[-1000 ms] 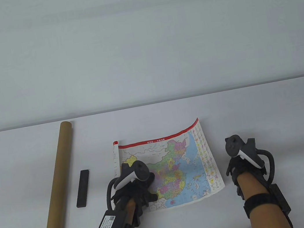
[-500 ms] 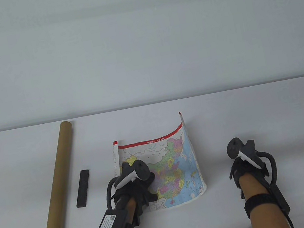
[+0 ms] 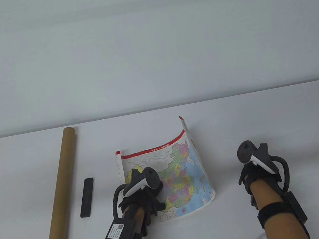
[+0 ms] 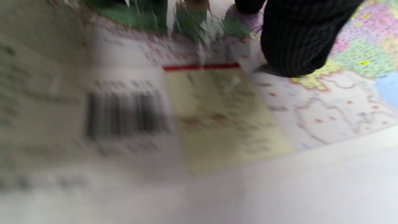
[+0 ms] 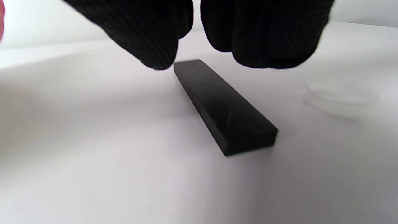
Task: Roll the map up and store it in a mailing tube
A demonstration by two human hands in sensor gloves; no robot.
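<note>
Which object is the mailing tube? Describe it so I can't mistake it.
Look at the white table's left side. The mailing tube lies there, slanting from the near edge toward the back, left of a small black bar. It is the only long brown cardboard cylinder.

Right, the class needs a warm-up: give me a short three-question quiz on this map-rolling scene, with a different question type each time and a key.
1. True or false: the map lies fully flat on the table.
2. Which hand presses on the map? A) left hand B) right hand C) both
3. What lies between the mailing tube and the map?

Key:
1. False. Its right edge curls upward.
2. A. The right hand is off the map, to its right.
3. A black bar.
</note>
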